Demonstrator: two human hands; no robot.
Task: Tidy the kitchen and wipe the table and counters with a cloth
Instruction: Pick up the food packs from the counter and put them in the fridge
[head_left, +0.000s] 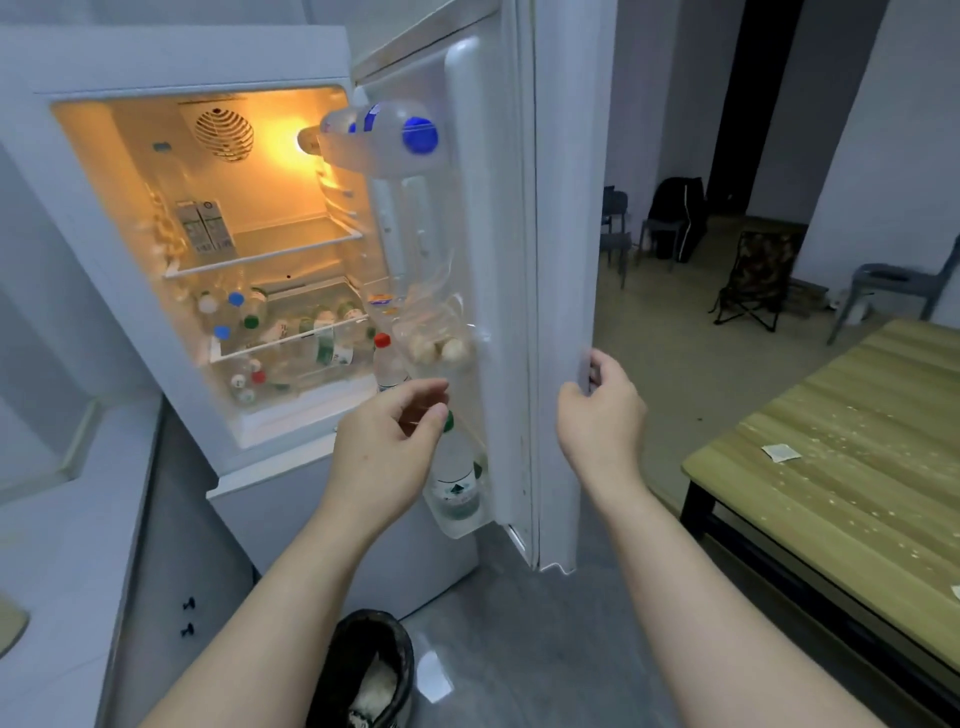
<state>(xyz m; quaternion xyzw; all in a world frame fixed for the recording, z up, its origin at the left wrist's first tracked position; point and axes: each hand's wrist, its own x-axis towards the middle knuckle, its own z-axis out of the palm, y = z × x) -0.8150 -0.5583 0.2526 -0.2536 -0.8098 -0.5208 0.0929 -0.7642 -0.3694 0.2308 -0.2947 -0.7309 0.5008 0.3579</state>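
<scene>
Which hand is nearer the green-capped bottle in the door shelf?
Left. The left hand is at the green-capped bottle; the right hand grips the fridge door edge, farther right.

Two hands (387, 441), two cartons (193, 228), one fridge (156, 62), one table (857, 395), one bin (345, 654).

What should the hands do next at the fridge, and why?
Probably draw the left hand back from the green-capped clear plastic bottle. The bottle already stands upright in the clear bottom bin of the open white fridge door, and the right hand grips the door's edge, seemingly ready to swing it shut.
</scene>
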